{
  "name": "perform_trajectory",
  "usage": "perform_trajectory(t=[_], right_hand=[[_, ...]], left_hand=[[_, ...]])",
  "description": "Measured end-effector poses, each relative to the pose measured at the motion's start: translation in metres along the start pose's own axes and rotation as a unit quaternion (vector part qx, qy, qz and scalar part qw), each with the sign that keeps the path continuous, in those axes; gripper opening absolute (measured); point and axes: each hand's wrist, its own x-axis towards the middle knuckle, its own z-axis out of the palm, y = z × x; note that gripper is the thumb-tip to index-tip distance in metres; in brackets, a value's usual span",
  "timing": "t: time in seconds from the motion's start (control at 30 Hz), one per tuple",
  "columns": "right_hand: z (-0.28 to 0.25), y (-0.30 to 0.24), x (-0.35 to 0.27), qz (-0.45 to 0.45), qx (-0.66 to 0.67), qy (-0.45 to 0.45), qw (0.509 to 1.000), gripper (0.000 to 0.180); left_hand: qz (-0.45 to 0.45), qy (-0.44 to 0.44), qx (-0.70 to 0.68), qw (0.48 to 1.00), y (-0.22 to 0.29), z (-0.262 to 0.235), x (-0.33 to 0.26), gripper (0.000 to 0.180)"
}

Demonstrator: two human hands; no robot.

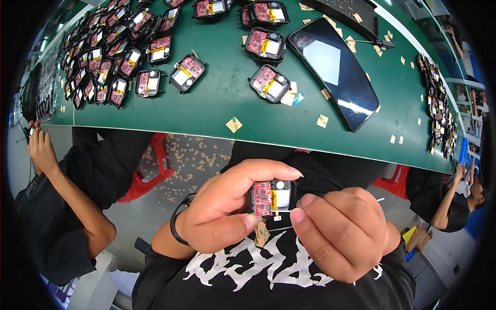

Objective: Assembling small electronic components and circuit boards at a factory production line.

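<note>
My left hand (219, 206) holds a black watch-like casing (263, 198) by its edges, thumb below and forefinger curved over the top. Inside the casing show a red circuit board, a silver battery, yellow tape and a round white part. My right hand (343, 232) is closed in a pinch on a thin pale rod (284, 211), whose tip reaches the casing's lower edge beside a small white connector. Whether the rod is a tweezer or a plain stick I cannot tell. A tan paper scrap (262, 235) hangs just below my left thumb.
Many similar casings (149, 82) crowd the green table (206, 113) at left, with more at centre (269, 83) and far right. A large black phone (336, 72) and a black tray (351, 15) lie there too. Co-workers sit on both sides; paper scraps litter the floor (191, 163).
</note>
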Motion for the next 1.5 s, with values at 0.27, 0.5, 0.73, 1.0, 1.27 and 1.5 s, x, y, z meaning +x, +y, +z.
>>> perform_trajectory(t=[0.27, 0.5, 0.73, 1.0, 1.27, 1.5], right_hand=[[-0.002, 0.003, -0.003, -0.041, 0.012, -0.027, 0.999, 0.029], [-0.003, 0.003, 0.000, -0.046, -0.008, -0.028, 0.999, 0.026], [-0.001, 0.001, -0.004, -0.010, 0.018, -0.011, 1.000, 0.029], [-0.002, 0.004, -0.003, -0.013, 0.020, -0.017, 1.000, 0.016], [0.001, 0.001, -0.005, -0.011, 0.021, -0.013, 1.000, 0.033], [-0.001, 0.002, -0.004, -0.016, 0.034, -0.025, 0.999, 0.033]], left_hand=[[0.031, 0.001, 0.018, 0.999, -0.006, -0.001, 0.004, 0.062], [0.001, 0.027, -0.025, 0.999, -0.005, 0.002, 0.004, 0.064], [0.001, 0.028, -0.033, 0.999, -0.003, 0.004, 0.003, 0.064], [0.031, 0.008, 0.017, 0.999, -0.006, -0.001, 0.003, 0.062], [0.076, -0.074, 0.009, 0.994, -0.013, -0.012, 0.004, 0.059], [0.044, -0.061, 0.002, 0.997, -0.009, -0.009, 0.002, 0.059]])
